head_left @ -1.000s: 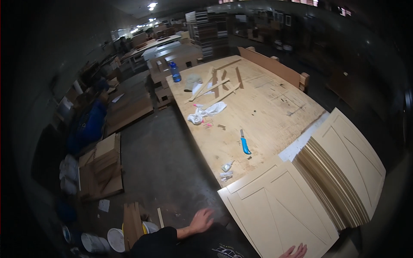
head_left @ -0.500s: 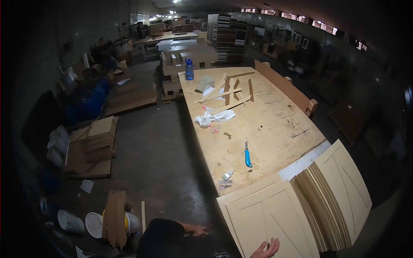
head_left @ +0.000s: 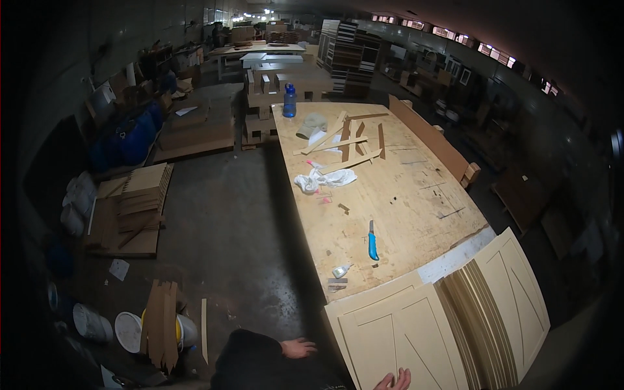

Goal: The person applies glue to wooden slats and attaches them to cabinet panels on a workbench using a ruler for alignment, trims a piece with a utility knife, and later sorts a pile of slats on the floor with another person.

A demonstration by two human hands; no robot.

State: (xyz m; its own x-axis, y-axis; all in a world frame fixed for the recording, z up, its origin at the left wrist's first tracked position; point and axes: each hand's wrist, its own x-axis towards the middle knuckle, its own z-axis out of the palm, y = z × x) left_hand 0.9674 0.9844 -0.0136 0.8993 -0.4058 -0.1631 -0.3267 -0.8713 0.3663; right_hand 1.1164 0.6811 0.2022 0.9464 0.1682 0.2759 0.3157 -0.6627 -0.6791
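The fingers of the right hand (head_left: pixel 394 385) are loosely spread, gripping nothing visible, at the pale tan, flat board with grooved slanting lines (head_left: pixel 424 335); contact I cannot tell. The board reaches forward from them, its near end cut off, leaving its long axis uncertain. The left hand (head_left: pixel 299 348), farther away, is open and bare. Ahead, a blue-handled knife (head_left: pixel 372 247) lies on the light wooden table (head_left: pixel 416 224).

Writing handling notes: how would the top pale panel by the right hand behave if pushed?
The top panel is probably stiff: it lies flat with no visible sag. Broad and laid on another panel, it would likely slide rather than roll.
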